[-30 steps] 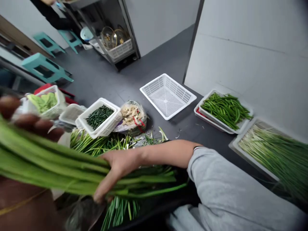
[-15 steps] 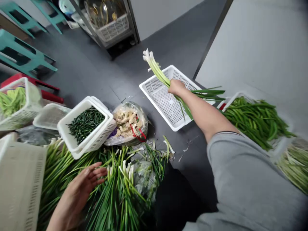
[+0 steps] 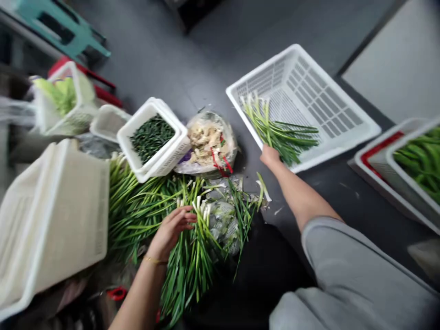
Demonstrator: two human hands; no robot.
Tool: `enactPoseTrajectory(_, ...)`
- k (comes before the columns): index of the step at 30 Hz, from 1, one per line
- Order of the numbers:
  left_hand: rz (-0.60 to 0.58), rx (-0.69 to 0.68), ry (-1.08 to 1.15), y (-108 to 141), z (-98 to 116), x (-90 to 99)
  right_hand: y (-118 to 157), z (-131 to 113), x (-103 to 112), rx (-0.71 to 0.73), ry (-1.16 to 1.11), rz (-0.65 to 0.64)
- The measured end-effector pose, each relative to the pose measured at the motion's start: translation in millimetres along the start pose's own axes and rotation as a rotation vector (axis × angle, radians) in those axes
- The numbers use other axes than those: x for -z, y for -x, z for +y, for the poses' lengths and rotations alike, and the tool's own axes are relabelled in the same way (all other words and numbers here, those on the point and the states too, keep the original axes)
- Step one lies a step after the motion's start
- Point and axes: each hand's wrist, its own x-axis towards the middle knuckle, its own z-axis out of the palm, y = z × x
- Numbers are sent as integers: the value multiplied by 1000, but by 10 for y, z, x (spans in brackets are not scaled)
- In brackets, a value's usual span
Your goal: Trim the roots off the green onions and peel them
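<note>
My right hand point(image 3: 271, 156) is closed on the near rim of a white perforated plastic basket point(image 3: 343, 153). Inside, along the near-left side, lies a bunch of scallions point(image 3: 275, 130), white ends toward the far left rim. My left hand point(image 3: 177, 222), fingers loosely spread, hovers over or beside the white ends of another scallion bunch point(image 3: 192, 256); contact is unclear. A bigger heap of scallions point(image 3: 137, 206) spreads to its left.
A white basket of dark green chillies point(image 3: 153, 137) stands beside a plastic bag of pale peelings point(image 3: 208, 142). An upright cream crate point(image 3: 75, 206) is at left, a basket of green peppers point(image 3: 421, 160) at right. Scallion scraps point(image 3: 263, 190) litter the floor.
My right hand has lowered the scallions into the white basket, let go and taken its rim. The basket looks larger and tilted. My left hand has moved toward the scallions' white ends. The view has shifted.
</note>
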Motion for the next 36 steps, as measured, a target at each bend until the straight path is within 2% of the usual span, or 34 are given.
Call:
enactPoseTrajectory(2, -30, -13, -1, 33, -172, -18, 309, -76, -212, -63, 75, 0)
enactPoseTrajectory(7, -21, 19, -20, 15, -600, -5, 1042, -275, -916, 6, 190, -112)
enactPoseTrajectory(9, -5, 26, -50, -55, -741, 21, 1184, -333, -1123, 3, 222, -148)
enactPoseTrajectory(11, 58, 37, -73, -135, -857, 76, 1220, -396, -1234, -6, 239, -175)
enactPoseTrajectory(14, 150, 63, -86, -202, -1010, 189, 1189, -507, -1272, -12, 228, -205)
enactPoseTrajectory(20, 143, 179, -180, -356, -1294, 326, 1122, -601, -1329, -21, 125, -178)
enactPoseTrajectory(24, 139, 175, -320, -504, -1396, 320, 1068, -544, -1413, -24, 95, -141)
enactPoseTrajectory(29, 106, 198, -403, -515, -1483, 309, 1087, -498, -1467, 36, 88, -133)
enactPoseTrajectory(36, 42, 176, -406, -544, -1540, 288, 1101, -505, -1333, -12, 93, -118)
